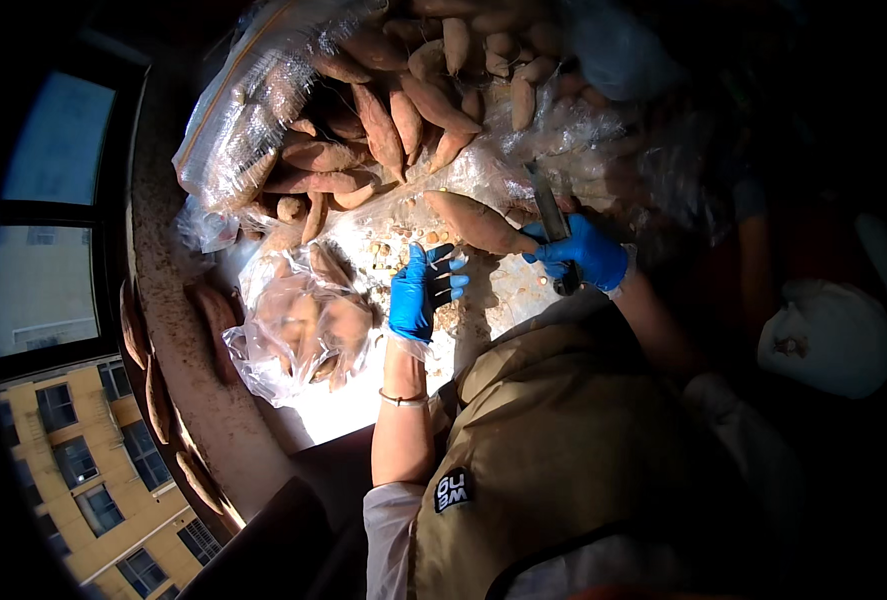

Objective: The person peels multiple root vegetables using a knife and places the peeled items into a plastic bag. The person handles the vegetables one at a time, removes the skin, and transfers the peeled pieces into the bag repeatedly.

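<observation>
My left hand (418,292), in a blue glove, is empty with its fingers apart, palm turned to the right. My right hand (589,253), also gloved in blue, grips a knife (548,206) with a broad dark blade and the narrow end of a sweet potato (477,221). The sweet potato points up and left, above and to the right of my left hand. Small cut pieces and crumbs (383,251) lie on the brightly lit surface beneath. Behind them is a large heap of sweet potatoes (379,131).
A clear plastic bag of sweet potatoes (304,322) sits left of my left hand. A woven plastic sack (241,112) borders the heap at the upper left. More sweet potatoes (197,480) lie along the window ledge (188,360). A pale rounded bundle (826,337) is at the far right.
</observation>
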